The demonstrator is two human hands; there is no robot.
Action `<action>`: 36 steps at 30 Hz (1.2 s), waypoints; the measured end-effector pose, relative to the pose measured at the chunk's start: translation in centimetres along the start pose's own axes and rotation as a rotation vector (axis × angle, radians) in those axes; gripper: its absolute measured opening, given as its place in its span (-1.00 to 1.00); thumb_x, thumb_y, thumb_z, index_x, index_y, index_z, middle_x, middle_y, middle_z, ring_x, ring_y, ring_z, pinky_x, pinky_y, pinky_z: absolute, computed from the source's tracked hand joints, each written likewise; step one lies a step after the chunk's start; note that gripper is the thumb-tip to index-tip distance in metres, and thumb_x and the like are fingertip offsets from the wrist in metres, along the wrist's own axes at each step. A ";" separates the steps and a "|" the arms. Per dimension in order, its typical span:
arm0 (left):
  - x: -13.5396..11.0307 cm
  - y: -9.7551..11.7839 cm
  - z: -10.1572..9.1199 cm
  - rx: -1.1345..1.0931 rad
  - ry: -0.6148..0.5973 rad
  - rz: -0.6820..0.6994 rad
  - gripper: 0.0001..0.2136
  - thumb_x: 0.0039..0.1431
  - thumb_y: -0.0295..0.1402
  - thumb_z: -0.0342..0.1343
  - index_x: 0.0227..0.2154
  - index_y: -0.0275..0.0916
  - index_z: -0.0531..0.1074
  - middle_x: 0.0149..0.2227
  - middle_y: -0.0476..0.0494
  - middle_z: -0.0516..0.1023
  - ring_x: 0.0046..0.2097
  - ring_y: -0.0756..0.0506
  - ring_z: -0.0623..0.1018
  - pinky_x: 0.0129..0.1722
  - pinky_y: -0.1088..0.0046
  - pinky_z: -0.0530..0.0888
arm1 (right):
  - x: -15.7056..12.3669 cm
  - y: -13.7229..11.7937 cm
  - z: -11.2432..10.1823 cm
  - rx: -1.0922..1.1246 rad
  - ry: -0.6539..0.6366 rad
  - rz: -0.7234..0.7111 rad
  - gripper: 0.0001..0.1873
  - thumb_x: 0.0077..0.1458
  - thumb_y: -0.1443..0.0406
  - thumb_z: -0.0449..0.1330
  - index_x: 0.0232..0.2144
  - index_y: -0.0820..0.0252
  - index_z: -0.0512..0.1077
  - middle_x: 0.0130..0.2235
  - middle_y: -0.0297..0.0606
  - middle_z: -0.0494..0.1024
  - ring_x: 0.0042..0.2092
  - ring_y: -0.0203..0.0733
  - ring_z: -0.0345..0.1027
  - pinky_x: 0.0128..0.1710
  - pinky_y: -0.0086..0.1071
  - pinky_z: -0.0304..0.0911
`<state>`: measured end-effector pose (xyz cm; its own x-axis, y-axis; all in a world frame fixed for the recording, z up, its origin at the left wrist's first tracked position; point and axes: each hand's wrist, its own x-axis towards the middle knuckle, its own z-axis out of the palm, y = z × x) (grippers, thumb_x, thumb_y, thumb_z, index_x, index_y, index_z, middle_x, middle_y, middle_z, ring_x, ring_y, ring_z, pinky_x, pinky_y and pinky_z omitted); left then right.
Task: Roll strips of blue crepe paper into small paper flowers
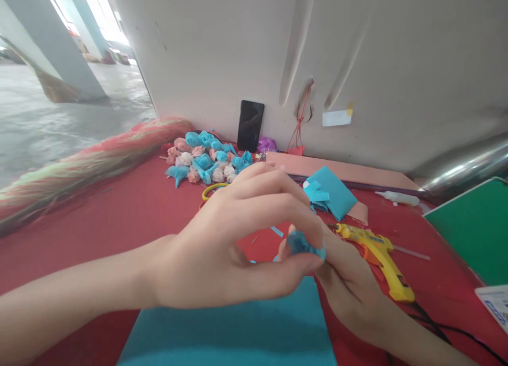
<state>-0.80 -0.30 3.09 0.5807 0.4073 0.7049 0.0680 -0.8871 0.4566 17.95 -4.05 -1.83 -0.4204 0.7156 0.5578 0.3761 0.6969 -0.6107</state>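
Observation:
My left hand (234, 244) reaches in from the left, its fingers curled and pinched on a small rolled blue paper flower (301, 244). My right hand (349, 286) comes from the lower right, mostly hidden behind the left, and its fingers also close on the flower from below. Both hands hover over a blue paper sheet (238, 329) lying on the red table (99, 234).
A yellow glue gun (381, 257) with a black cord lies right of my hands. A pile of blue and pink paper flowers (206, 159) sits at the back, near a black phone (251, 125) leaning on the wall. Folded blue paper (331, 191), a green board (474, 226).

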 end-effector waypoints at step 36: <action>-1.9 -3.6 4.5 -1.132 0.064 -0.618 -0.94 0.05 -0.37 0.31 -0.46 -0.23 0.64 -0.47 -0.03 0.46 -0.43 0.00 0.55 -0.24 0.39 0.49 | -0.6 2.9 -0.3 0.690 -0.179 0.418 -0.60 0.27 0.02 0.03 -0.46 0.09 0.47 -0.61 -0.36 0.45 -0.42 -0.16 0.42 -0.25 -0.22 0.34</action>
<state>1.51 1.08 -2.36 0.6579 0.7192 0.2235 -0.4299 0.1150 0.8955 19.56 -2.38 -3.76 -0.5057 0.8503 0.1461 -0.0368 0.1479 -0.9883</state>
